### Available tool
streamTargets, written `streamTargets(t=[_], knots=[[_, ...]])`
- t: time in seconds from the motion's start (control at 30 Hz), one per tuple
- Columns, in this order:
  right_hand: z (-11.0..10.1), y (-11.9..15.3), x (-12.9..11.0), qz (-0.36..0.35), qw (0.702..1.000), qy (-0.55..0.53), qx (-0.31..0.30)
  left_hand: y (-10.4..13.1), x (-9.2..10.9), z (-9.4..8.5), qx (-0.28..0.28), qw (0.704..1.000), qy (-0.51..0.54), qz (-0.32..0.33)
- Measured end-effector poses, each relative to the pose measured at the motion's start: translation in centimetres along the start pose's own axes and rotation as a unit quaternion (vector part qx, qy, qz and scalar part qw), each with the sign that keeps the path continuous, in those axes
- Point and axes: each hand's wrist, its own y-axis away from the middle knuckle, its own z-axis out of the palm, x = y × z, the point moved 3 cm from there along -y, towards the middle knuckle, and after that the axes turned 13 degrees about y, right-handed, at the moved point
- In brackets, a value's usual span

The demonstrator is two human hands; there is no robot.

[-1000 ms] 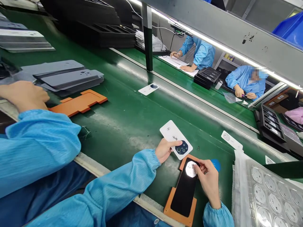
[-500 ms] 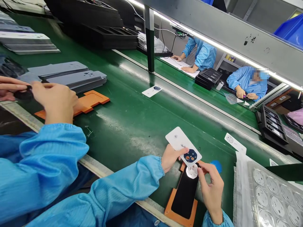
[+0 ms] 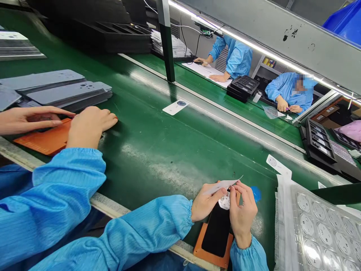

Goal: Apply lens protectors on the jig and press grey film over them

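Note:
A white card (image 3: 221,185), seen nearly edge-on, is held over the top of an orange fixture (image 3: 199,241). My left hand (image 3: 205,201) grips its left side between thumb and fingers. My right hand (image 3: 243,207) pinches the card's right corner. Below them, a black panel (image 3: 216,233) lies in the orange fixture, with a round silvery piece (image 3: 225,201) at its upper end, partly covered by my hands. A blue round piece (image 3: 256,193) lies just beyond my right hand.
At left, a co-worker's hands (image 3: 87,128) rest at another orange fixture (image 3: 47,140) near stacked grey panels (image 3: 64,92). A clear tray of round parts (image 3: 324,229) stands at right. White cards (image 3: 175,107) lie farther back. Two people work across the bench.
The white card has tilted from face-up to nearly edge-on, and my right hand has moved up onto its corner. The co-worker's hands have moved down to the left fixture. The view has shifted slightly.

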Motion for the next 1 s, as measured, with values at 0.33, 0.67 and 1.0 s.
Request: streamTargets(t=[0.33, 0.67, 1.0], knots=[[-0.1, 0.0, -0.1, 0.002, 1.000, -0.007, 0.009, 0.4, 1.2, 0.8, -0.066, 0.995, -0.055, 0.040], [-0.2, 0.0, 0.0, 0.016, 0.999, -0.036, -0.002, 0.6, 1.2, 0.9, -0.109, 0.987, -0.080, 0.089], [-0.4, -0.4, 0.8, 0.042, 0.999, -0.021, -0.002, 0.5, 0.4, 0.6, -0.113, 0.985, -0.097, 0.093]])
